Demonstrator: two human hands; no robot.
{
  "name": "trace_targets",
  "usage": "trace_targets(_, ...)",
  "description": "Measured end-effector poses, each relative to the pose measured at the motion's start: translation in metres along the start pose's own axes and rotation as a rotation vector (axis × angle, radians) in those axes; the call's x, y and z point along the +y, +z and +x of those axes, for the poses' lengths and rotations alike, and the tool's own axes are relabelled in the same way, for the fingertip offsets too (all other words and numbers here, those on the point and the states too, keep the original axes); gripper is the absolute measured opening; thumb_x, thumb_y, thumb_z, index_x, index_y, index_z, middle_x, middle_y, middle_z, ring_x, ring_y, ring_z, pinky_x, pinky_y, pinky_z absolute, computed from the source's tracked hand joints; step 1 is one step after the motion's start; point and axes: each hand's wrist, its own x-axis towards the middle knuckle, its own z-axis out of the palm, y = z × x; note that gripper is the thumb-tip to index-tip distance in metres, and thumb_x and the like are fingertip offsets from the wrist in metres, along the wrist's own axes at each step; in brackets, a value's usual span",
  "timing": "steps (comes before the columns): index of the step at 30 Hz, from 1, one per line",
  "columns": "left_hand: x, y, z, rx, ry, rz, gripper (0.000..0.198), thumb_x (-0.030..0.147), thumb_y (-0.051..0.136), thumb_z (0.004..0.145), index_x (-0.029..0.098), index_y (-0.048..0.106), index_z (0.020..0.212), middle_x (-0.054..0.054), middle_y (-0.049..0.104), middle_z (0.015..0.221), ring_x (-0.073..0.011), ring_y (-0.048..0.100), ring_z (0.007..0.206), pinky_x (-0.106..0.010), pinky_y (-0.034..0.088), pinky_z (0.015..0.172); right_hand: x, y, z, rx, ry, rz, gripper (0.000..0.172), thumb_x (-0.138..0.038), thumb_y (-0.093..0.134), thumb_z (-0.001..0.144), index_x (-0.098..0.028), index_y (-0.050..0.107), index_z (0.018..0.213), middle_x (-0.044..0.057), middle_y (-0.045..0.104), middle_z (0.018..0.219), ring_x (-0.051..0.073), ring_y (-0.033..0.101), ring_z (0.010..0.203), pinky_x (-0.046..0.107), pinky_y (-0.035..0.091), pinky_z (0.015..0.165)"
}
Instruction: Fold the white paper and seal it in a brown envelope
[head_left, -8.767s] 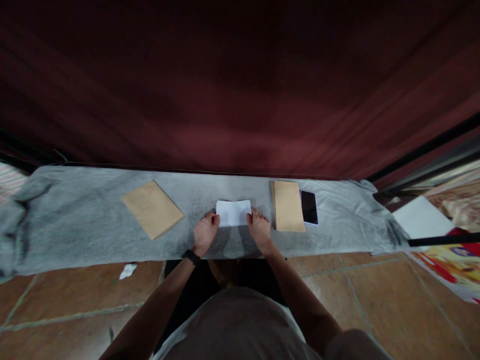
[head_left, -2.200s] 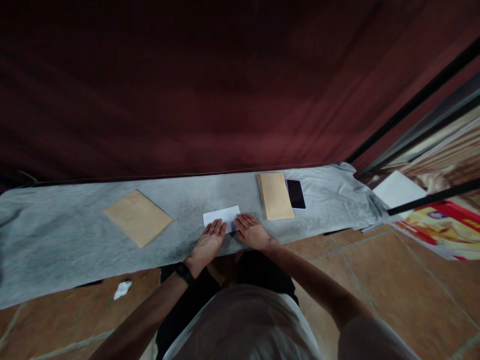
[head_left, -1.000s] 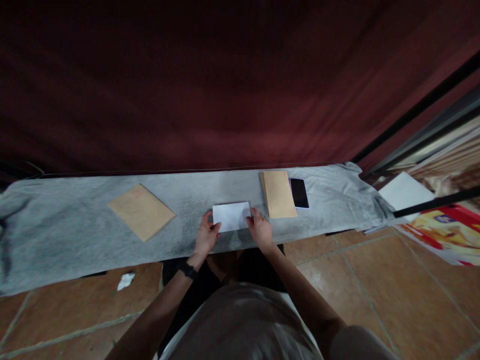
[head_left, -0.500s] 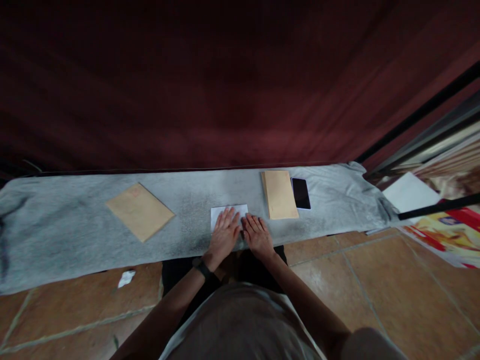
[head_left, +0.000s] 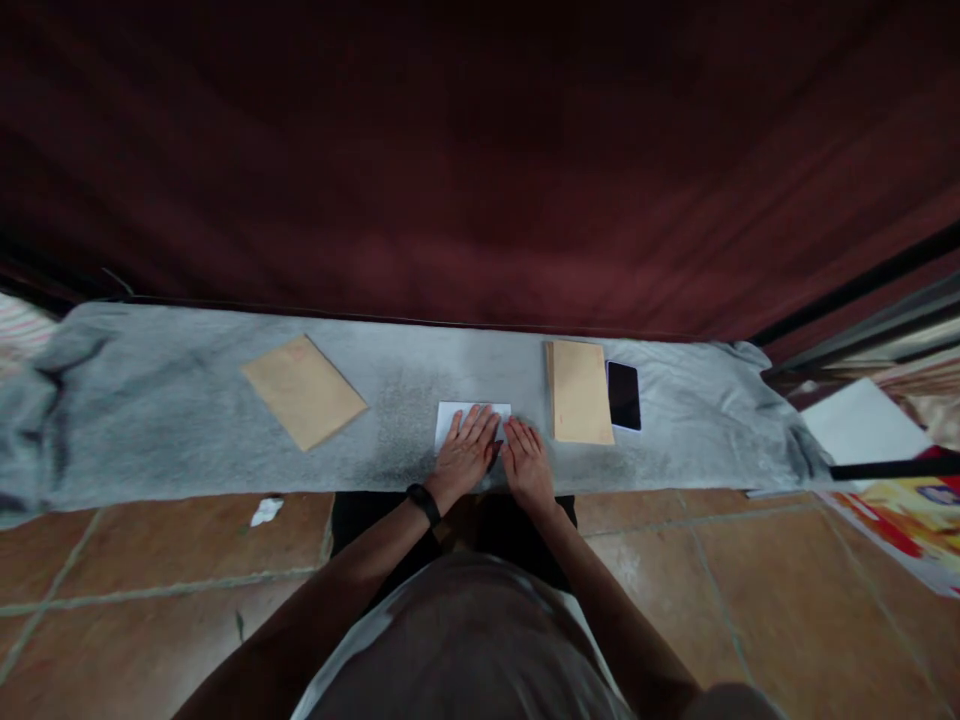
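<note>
1. The left hand (head_left: pixel 466 455) is lying palm down on the white paper (head_left: pixel 448 414), fingers stretched out. It is gripping nothing, only pressing.
2. The right hand (head_left: pixel 528 466) is lying just beside it, equally open and flat. Its palm is possibly resting on the paper's near edge, which the hands are hiding.
3. The paper is lying on the grey cloth (head_left: pixel 187 420) spread over the tiled floor (head_left: pixel 150 570). It is sitting between a single brown envelope (head_left: pixel 304 392) and a stack of brown envelopes (head_left: pixel 579 405), with a dark phone (head_left: pixel 623 395) just beside the stack.
4. Judging by the posture, the person is smoothing the sheet down.
5. Any further handling is calling for lifted palms and fingertips worked under an edge — a thin sheet on soft cloth is offering little to pinch.
</note>
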Motion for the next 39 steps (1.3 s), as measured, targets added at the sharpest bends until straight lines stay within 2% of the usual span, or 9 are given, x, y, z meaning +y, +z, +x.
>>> trace_targets(4,-0.001,-0.001,0.001,-0.033,0.081,0.001,0.058,0.027,0.038,0.096,0.011,0.039,0.152,-0.014,0.037,0.159,-0.0283,0.023,0.152,-0.053,0.012,0.126,-0.002,0.006,0.007,-0.035,-0.032,-0.019,0.051,-0.029,0.032,0.106,-0.014,0.037,0.154,0.012,0.042,0.156,0.026,0.037,0.146,0.049,0.027,0.12)
trace_targets(8,-0.003,0.0,-0.001,-0.021,0.1,0.033,0.059,0.026,0.037,0.097,0.008,0.037,0.153,-0.016,0.037,0.159,-0.0294,0.024,0.151,-0.053,0.013,0.125,-0.003,0.009,0.005,-0.069,-0.034,-0.078,0.052,-0.031,0.031,0.106,-0.014,0.034,0.155,0.012,0.042,0.157,0.024,0.033,0.147,0.048,0.021,0.122)
trace_targets(17,-0.004,-0.003,-0.001,-0.003,0.08,0.019,0.058,0.029,0.036,0.099,0.009,0.035,0.153,-0.015,0.037,0.159,-0.026,0.026,0.151,-0.049,0.017,0.125,-0.002,0.01,0.019,-0.107,0.048,-0.137,0.052,-0.035,0.025,0.108,-0.014,0.038,0.154,0.01,0.04,0.158,0.023,0.032,0.148,0.045,0.019,0.122)
trace_targets(23,-0.027,-0.004,-0.014,0.034,0.04,0.007,0.061,0.044,0.034,0.102,0.011,0.037,0.153,-0.015,0.033,0.161,-0.0255,0.025,0.152,-0.046,0.018,0.125,0.0,0.011,0.022,-0.107,0.028,-0.194,0.054,-0.036,0.032,0.106,-0.013,0.034,0.155,0.013,0.036,0.16,0.026,0.031,0.148,0.049,0.02,0.121)
trace_targets(29,-0.055,-0.008,-0.028,0.08,-0.062,0.047,0.062,0.042,0.034,0.101,0.008,0.034,0.154,-0.017,0.035,0.16,-0.0278,0.028,0.15,-0.048,0.023,0.123,-0.003,0.012,0.024,-0.085,0.032,-0.203,0.055,-0.035,0.037,0.105,-0.01,0.034,0.155,0.014,0.036,0.159,0.028,0.034,0.147,0.049,0.023,0.12)
trace_targets(39,-0.059,-0.007,-0.03,0.094,-0.051,0.062,0.068,0.05,0.033,0.1,0.007,0.035,0.153,-0.019,0.038,0.158,-0.0291,0.03,0.15,-0.049,0.024,0.122,0.009,0.003,0.007,-0.07,0.055,-0.099,0.051,-0.031,0.044,0.102,-0.015,0.043,0.15,0.013,0.046,0.154,0.027,0.039,0.143,0.048,0.029,0.118)
